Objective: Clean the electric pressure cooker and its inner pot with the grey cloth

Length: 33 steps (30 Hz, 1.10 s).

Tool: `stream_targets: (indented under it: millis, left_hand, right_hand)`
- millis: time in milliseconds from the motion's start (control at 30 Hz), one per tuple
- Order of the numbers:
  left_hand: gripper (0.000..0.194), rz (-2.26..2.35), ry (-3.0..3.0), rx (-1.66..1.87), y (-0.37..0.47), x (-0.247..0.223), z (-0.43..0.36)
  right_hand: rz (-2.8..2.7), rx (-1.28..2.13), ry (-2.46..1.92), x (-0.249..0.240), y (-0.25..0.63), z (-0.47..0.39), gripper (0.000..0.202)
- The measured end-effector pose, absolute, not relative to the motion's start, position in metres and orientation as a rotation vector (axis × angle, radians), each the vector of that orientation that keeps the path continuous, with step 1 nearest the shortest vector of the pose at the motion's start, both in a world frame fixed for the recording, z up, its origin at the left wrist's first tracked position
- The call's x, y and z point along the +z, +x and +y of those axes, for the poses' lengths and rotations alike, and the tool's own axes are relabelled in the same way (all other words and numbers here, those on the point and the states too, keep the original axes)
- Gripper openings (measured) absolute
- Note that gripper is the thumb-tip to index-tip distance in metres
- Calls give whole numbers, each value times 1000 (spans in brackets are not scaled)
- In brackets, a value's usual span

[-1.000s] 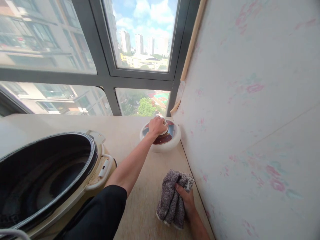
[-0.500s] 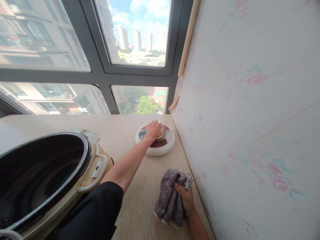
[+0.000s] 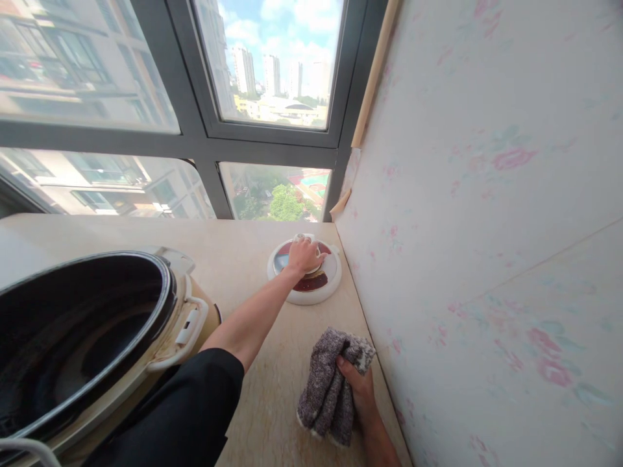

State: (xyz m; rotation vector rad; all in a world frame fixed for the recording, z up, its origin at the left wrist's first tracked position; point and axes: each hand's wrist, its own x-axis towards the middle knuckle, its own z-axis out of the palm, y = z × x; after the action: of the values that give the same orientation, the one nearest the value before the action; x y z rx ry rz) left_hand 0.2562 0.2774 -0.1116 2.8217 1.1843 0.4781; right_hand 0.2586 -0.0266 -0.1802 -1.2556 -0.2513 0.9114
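Observation:
A round lid [image 3: 318, 297] with a white rim and a dark red, shiny top lies on the sill near the corner. My left hand [image 3: 305, 255] is closed round the raised handle at its middle. Nearer to me, my right hand [image 3: 357, 383] grips a bunched grey-brown cloth [image 3: 326, 383], thumb on top, and the cloth hangs down in folds. On the left stands a large cooker [image 3: 182, 324] with a black inner pot, its top uncovered.
The pale sill [image 3: 263, 402] runs up to a grey window frame [image 3: 272, 150]. A wall with floral paper [image 3: 462, 194] borders it on the right. The cooker's white side handle [image 3: 187, 331] lies close to my left forearm.
The view has shifted slightly. My left hand stays on the lid's handle, and my right hand keeps hold of the cloth.

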Motion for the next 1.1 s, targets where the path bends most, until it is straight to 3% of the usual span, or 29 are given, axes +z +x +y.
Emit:
stream_targets:
  millis: [400,633,833,1100]
  left_hand:
    - [63,1296,2694,425,258,-108,263]
    - [44,1374,2565,656,223,-98,203]
    - [36,1057,2387,819,150,-121,124]
    - [23,873,2097,783,-20,-147,18]
  right_hand:
    - [-254,936,-1259,-192,264,-28,47]
    - [-242,901,-1338,-186,271,-28,50]
    - [-203,863,-1484,-174,271,-21,51]
    - [-227,745,-1827,-146,277,-25,55]
